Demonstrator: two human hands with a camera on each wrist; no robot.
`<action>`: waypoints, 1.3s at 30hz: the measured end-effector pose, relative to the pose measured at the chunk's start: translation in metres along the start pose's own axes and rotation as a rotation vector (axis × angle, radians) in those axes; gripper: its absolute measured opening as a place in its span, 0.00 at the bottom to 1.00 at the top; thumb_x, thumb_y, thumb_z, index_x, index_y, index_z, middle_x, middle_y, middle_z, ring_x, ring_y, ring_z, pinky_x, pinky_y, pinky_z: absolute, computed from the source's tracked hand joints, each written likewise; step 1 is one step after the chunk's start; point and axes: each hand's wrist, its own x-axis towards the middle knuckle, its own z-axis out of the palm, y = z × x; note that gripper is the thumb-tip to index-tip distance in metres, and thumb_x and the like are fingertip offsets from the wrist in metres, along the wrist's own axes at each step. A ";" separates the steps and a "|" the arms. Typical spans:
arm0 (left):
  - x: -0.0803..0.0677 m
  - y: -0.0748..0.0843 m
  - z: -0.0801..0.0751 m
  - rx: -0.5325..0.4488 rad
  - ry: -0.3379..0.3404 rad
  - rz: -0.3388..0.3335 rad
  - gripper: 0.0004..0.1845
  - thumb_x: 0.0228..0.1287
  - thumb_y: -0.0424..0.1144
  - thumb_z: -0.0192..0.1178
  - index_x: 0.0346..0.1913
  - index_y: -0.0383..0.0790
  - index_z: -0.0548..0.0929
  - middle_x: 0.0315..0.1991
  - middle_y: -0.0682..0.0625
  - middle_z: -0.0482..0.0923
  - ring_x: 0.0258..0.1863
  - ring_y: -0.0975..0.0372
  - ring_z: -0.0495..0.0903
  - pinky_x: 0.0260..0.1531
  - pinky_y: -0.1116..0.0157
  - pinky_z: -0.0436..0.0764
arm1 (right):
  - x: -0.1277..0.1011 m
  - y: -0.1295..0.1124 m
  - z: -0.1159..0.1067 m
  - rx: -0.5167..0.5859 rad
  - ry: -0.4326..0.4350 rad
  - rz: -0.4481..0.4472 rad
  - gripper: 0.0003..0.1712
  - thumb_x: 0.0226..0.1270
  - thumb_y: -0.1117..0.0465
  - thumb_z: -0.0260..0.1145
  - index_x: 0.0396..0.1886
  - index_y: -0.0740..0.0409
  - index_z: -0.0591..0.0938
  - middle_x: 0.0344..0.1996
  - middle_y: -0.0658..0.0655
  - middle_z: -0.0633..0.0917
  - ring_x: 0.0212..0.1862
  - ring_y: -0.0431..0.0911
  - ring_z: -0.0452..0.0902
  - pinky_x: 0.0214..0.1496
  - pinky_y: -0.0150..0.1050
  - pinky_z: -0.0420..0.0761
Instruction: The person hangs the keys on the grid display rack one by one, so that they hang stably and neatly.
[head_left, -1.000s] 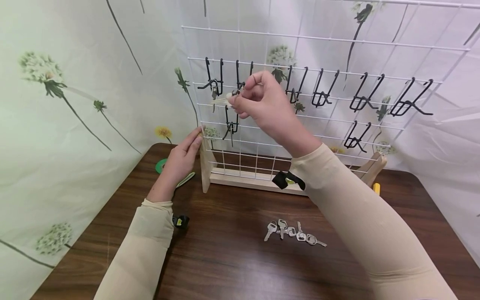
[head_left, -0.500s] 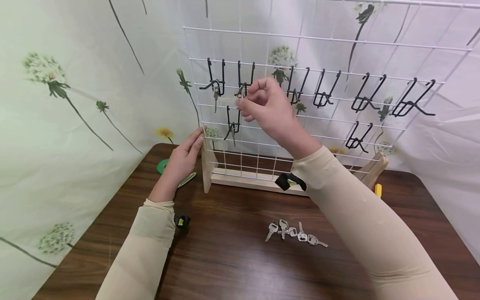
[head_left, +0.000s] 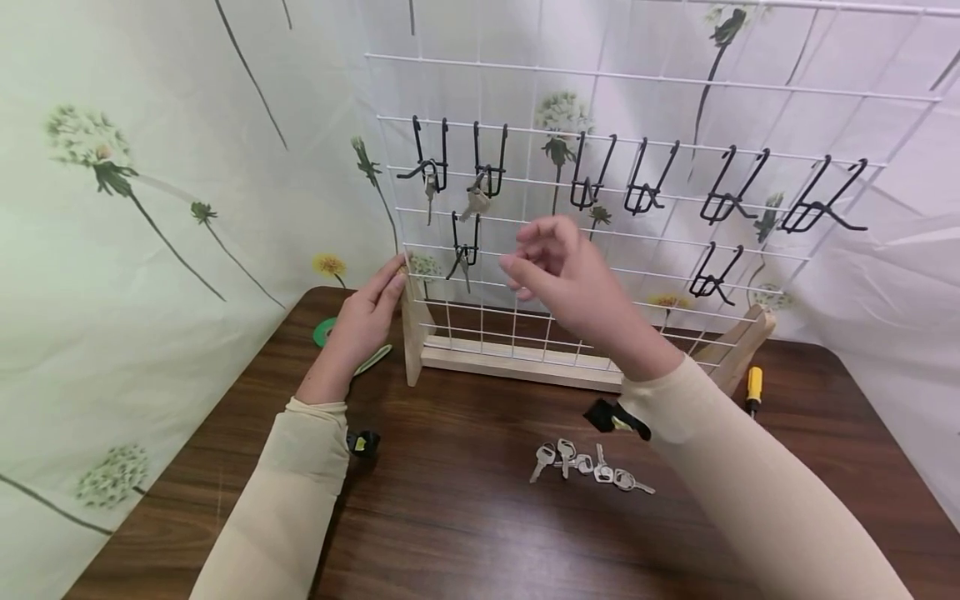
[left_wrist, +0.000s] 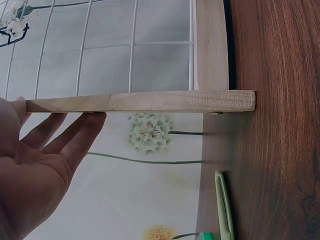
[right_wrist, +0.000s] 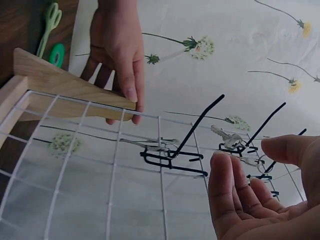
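My left hand (head_left: pixel 365 312) steadies the wooden side support (left_wrist: pixel 150 101) of a white wire grid (head_left: pixel 495 296), thumb on one side and fingers on the other. In front of the grid, my right hand (head_left: pixel 570 271) has its thumb and loosely bent fingers apart, holding nothing. Up and left of it, a key (head_left: pixel 477 202) hangs from the second black hook (head_left: pixel 491 158). Another key (head_left: pixel 430 200) is on the leftmost upper hook, and one more key (head_left: pixel 464 271) hangs on the hook below. In the right wrist view, a hung key (right_wrist: pixel 230 139) appears beyond my fingertips.
Several loose keys (head_left: pixel 566 458) lie on the brown table (head_left: pixel 450 500). More black hooks (head_left: pixel 726 204) line the grid's right side. A yellow-handled screwdriver (head_left: pixel 754 387) lies at right. Green scissors (right_wrist: pixel 50 22) and a green tape roll (right_wrist: pixel 57 55) lie beyond the left support.
My right hand has let go of the key, which now hangs on the second upper hook, and has moved down and right. My left hand has stayed at the wooden support.
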 end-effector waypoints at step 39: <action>0.002 -0.002 0.001 -0.020 0.003 -0.012 0.30 0.87 0.61 0.41 0.85 0.63 0.62 0.85 0.48 0.62 0.84 0.45 0.62 0.82 0.38 0.64 | -0.092 0.163 0.025 -0.623 -0.453 0.162 0.22 0.59 0.40 0.81 0.20 0.46 0.82 0.31 0.45 0.81 0.34 0.36 0.72 0.38 0.31 0.75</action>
